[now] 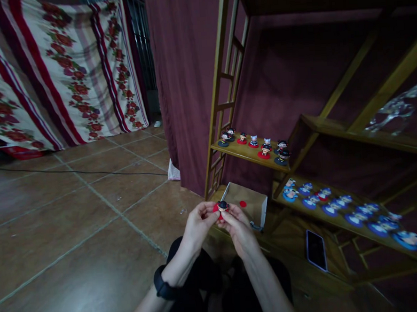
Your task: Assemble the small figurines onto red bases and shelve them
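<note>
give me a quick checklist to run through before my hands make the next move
1. Small red figurine with black hair held by both left hand and right hand: ok.
2. Figurine fixed firmly to a base: cannot tell, the hands cover its lower part.
3. Flat round red disc in hand: not ok, it lies in the open cardboard box beyond the hands.
4. Small figurines on red and dark round bases upright on the upper wooden shelf: ok.
5. Dark-screened rectangular phone away from both hands: ok.
</note>
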{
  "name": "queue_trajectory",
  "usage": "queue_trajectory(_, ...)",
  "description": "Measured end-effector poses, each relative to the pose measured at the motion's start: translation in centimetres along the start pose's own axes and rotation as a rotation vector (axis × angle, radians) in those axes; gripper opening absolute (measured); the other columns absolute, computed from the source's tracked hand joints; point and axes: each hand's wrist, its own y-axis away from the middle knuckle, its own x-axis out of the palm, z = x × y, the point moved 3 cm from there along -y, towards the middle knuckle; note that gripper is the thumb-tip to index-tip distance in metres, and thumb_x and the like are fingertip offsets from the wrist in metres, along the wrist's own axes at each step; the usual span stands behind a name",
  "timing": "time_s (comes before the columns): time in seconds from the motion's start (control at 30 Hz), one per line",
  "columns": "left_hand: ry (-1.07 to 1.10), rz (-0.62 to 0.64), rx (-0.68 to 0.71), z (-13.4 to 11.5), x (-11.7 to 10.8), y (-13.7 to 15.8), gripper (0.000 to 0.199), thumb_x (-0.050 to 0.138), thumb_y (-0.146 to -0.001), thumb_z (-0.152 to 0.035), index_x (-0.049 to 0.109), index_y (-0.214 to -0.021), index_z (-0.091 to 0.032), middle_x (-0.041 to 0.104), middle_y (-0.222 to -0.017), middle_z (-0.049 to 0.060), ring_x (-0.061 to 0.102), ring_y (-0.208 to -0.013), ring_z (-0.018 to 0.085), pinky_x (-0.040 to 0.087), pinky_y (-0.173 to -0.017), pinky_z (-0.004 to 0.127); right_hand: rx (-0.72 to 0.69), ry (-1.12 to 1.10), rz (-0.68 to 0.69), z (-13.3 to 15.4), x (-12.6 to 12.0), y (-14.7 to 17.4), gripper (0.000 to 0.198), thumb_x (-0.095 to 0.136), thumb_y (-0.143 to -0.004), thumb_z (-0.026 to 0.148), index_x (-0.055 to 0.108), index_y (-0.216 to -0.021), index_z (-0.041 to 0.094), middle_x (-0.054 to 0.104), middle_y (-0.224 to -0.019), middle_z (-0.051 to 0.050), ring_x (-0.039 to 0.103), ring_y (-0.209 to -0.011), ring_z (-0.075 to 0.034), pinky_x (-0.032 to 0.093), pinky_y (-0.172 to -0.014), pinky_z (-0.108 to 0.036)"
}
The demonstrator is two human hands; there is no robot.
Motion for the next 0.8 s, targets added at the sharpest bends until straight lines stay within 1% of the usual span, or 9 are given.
queue_trajectory(0.07,0.032,-0.022,-0.042,0.3,-0.2,0.0,0.034,0.071,-0.061,-0.027,0.059,-0.089,-0.012,0.065,-0.079,0.005,0.060,-0.062,0.011,0.049,-0.061,0.025,0.040,-0.035,-0.006,-0.3,-0.1,0.0,0.026,0.068,-0.067,0.029,0.057,-0.089,0.019,0.064,-0.080,-0.002,0.058,-0.062,-0.010,0.047,-0.058,-0.024)
queue_trajectory(0.17,0.055,-0.035,-0.073,0.3,-0.3,0.0,0.035,0.072,-0.059,-0.029,0.059,-0.086,-0.011,0.065,-0.077,0.004,0.060,-0.060,0.011,0.049,-0.060,0.024,0.050,-0.040,-0.024,-0.4,-0.1,0.0,0.028,0.069,-0.066,0.030,0.057,-0.088,0.018,0.064,-0.078,-0.001,0.058,-0.061,-0.010,0.047,-0.056,-0.022)
queue_trajectory(0.27,0.065,-0.019,-0.084,0.3,-0.3,-0.2,0.035,0.073,-0.059,-0.029,0.059,-0.086,-0.010,0.065,-0.075,0.005,0.060,-0.058,0.011,0.049,-0.059,0.025,0.032,-0.025,-0.035,-0.4,-0.2,-0.1,0.028,0.069,-0.066,0.031,0.057,-0.088,0.018,0.063,-0.078,-0.001,0.058,-0.061,-0.010,0.048,-0.054,-0.022)
queue_trajectory(0.37,0.073,-0.003,-0.090,0.4,-0.4,-0.5,0.034,0.072,-0.061,-0.028,0.058,-0.086,-0.010,0.065,-0.074,0.005,0.060,-0.058,0.011,0.049,-0.059,0.025,0.029,-0.030,-0.016,-0.4,-0.1,-0.3,0.027,0.068,-0.067,0.031,0.057,-0.087,0.018,0.062,-0.076,-0.001,0.058,-0.060,-0.010,0.048,-0.053,-0.022)
queue_trajectory(0.47,0.056,-0.040,-0.078,0.7,-0.3,-0.6,0.031,0.071,-0.062,-0.028,0.057,-0.084,-0.010,0.063,-0.073,0.004,0.059,-0.058,0.010,0.048,-0.058,0.024,0.066,-0.057,0.005,-0.7,-0.1,-0.5,0.025,0.067,-0.068,0.031,0.058,-0.086,0.018,0.062,-0.074,-0.001,0.058,-0.060,-0.010,0.048,-0.054,-0.022)
queue_trajectory(0.53,0.001,-0.085,-0.035,0.9,-0.2,-0.7,0.029,0.069,-0.063,-0.028,0.056,-0.082,-0.011,0.062,-0.071,0.003,0.057,-0.059,0.010,0.047,-0.058,0.023,0.090,-0.077,0.007,-1.0,-0.3,-0.8,0.023,0.067,-0.068,0.031,0.059,-0.085,0.018,0.062,-0.075,-0.001,0.058,-0.062,-0.010,0.049,-0.058,-0.022)
queue_trajectory(0.63,-0.174,-0.126,0.097,0.9,-0.1,-0.9,0.025,0.067,-0.065,-0.027,0.056,-0.082,-0.012,0.060,-0.071,0.001,0.056,-0.061,0.010,0.046,-0.059,0.023,0.102,-0.078,0.017,-1.6,-0.8,-1.1,0.024,0.066,-0.068,0.032,0.059,-0.087,0.019,0.063,-0.082,-0.001,0.059,-0.068,-0.010,0.049,-0.063,-0.023)
queue_trajectory(0.73,-0.368,-0.085,0.233,0.6,0.0,-0.8,0.021,0.062,-0.070,-0.026,0.057,-0.087,-0.014,0.062,-0.077,0.002,0.058,-0.068,0.012,0.047,-0.065,0.026,0.069,-0.050,0.034,-1.9,-1.1,-1.3,0.030,0.065,-0.069,0.033,0.058,-0.096,0.022,0.064,-0.095,-0.003,0.060,-0.078,-0.012,0.049,-0.068,-0.026)
queue_trajectory(0.8,-0.438,-0.036,0.298,0.3,0.0,-0.5,0.025,0.058,-0.073,-0.024,0.057,-0.097,-0.016,0.064,-0.085,0.004,0.059,-0.078,0.015,0.047,-0.073,0.029,0.015,-0.023,0.037,-1.7,-1.3,-1.3,0.033,0.065,-0.069,0.031,0.057,-0.100,0.023,0.063,-0.101,-0.003,0.060,-0.085,-0.014,0.049,-0.072,-0.028)
